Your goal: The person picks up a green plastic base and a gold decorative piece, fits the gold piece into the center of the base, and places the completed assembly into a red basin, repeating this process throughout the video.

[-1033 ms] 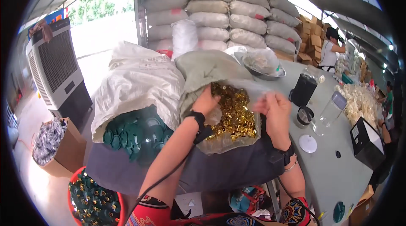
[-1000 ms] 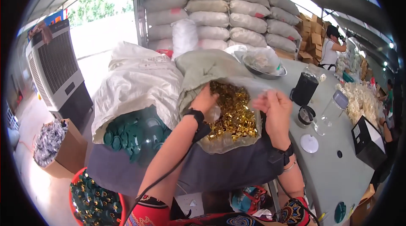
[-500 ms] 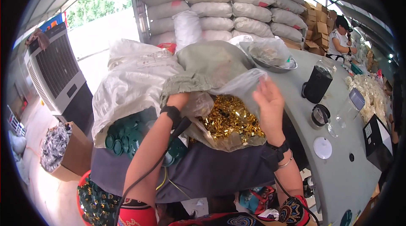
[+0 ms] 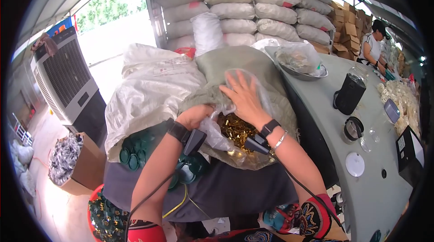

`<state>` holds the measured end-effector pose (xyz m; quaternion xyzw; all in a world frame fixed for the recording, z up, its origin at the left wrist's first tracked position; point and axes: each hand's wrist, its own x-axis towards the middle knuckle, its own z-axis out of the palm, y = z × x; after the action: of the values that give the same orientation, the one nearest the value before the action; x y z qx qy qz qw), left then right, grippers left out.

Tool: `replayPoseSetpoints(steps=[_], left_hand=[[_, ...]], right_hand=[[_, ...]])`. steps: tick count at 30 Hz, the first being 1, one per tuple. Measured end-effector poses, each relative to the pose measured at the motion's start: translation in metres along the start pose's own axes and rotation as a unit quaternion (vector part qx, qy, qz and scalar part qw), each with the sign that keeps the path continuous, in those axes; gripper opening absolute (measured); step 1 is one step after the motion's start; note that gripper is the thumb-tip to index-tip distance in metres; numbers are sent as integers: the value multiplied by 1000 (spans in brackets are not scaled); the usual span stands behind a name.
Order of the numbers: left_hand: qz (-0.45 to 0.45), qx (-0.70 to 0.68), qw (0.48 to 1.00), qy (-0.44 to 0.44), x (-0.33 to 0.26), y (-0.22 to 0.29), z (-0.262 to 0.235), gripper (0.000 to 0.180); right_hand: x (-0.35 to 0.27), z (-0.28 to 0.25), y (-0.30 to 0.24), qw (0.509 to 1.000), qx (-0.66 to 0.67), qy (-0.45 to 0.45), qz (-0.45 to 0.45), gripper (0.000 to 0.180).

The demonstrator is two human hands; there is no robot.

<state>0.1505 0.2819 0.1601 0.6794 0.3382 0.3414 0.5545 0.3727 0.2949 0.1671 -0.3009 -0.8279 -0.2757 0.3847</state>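
Observation:
A grey-green woven sack [image 4: 244,61] lies in front of me with its mouth facing me. Inside its clear plastic liner [image 4: 212,134] is a heap of small shiny gold pieces [image 4: 233,130]. My left hand [image 4: 195,116] is closed on the bunched liner at the left side of the mouth. With fingers spread, my right hand [image 4: 244,95] lies against the liner over the upper side of the opening. To the left, a white woven sack [image 4: 149,83] holds dark green round plastic parts [image 4: 133,149].
A cardboard box [image 4: 88,169] of silvery pieces and a red tub [image 4: 95,194] stand left, near an air cooler [image 4: 68,77]. On the right-hand grey table [image 4: 316,92] are a metal bowl [image 4: 307,75], a black speaker-like cylinder [image 4: 350,93] and a white lid [image 4: 355,164]. Another person [image 4: 373,45] works far right.
My right hand has moved left and up from the sack's right side, drawing the clear liner over the opening. My left hand has come out from under the sack's edge. Fewer gold pieces show.

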Motion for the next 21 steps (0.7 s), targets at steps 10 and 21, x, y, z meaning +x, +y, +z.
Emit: replayPoseSetpoints(steps=[10,21], left_hand=[[170,362,907,135,-61,49,50,39],[235,290,878,300,-55,28,177,45]], right_hand=[[49,-12,28,913,313,-96,242,23],[70,-2,20,935,172,-109,292,20]])
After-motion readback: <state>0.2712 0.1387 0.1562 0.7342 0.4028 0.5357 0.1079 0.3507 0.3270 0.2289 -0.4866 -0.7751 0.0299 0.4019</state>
